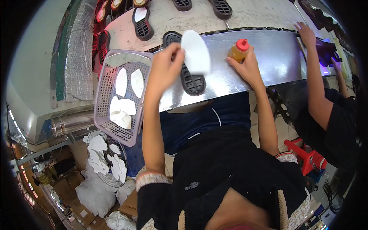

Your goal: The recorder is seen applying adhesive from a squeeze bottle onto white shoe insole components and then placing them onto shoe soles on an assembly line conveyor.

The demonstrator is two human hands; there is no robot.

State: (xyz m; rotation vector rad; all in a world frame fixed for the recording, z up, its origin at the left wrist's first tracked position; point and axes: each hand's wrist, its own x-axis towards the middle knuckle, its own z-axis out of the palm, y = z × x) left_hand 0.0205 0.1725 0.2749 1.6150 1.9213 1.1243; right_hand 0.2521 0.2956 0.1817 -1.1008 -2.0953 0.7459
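My left hand pinches a white foam insert by its left edge. The insert hangs over a black shoe sole, hiding the sole's middle. That sole lies on the metal work surface in front of me. In my right hand is a squeeze bottle with a red cap and amber liquid, held upright to the right of the sole. Left of my left forearm, a lilac plastic basket holds several white inserts.
More black soles sit on the pale conveyor belt beyond the metal surface. Below the basket, a round wire rack carries several white pieces. A co-worker's arm reaches over the right end, near a red stool.
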